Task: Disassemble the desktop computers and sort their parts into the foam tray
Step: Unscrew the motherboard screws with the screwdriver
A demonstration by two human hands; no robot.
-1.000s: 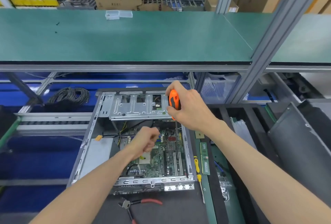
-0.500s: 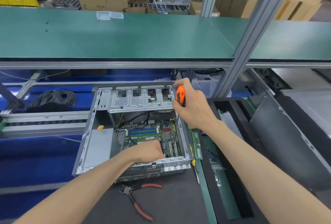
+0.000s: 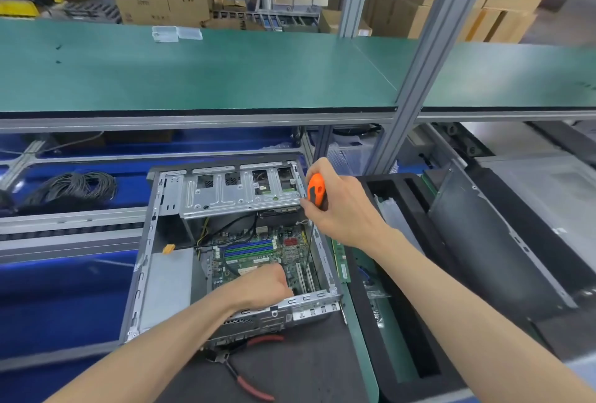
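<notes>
An open grey desktop case (image 3: 151,273) lies on the bench with its green motherboard (image 3: 258,254) exposed. My right hand (image 3: 342,209) grips an orange-handled screwdriver (image 3: 316,190), held upright with its thin shaft reaching down to the board near the case's right wall. My left hand (image 3: 264,289) sits low inside the case at the near edge of the board, fingers curled; what they hold, if anything, is hidden. The black foam tray (image 3: 416,209) stands to the right of the case, with green boards (image 3: 341,260) in its slots.
Red-handled pliers (image 3: 251,370) lie on the dark mat just in front of the case. A grey case panel (image 3: 503,247) leans at the right of the foam tray. A coil of black cable (image 3: 71,186) lies at the back left. A green shelf (image 3: 200,73) spans overhead.
My left hand dropped from mid-board down to the near edge of the motherboard. The right hand with the screwdriver shifted slightly right, toward the case's right wall.
</notes>
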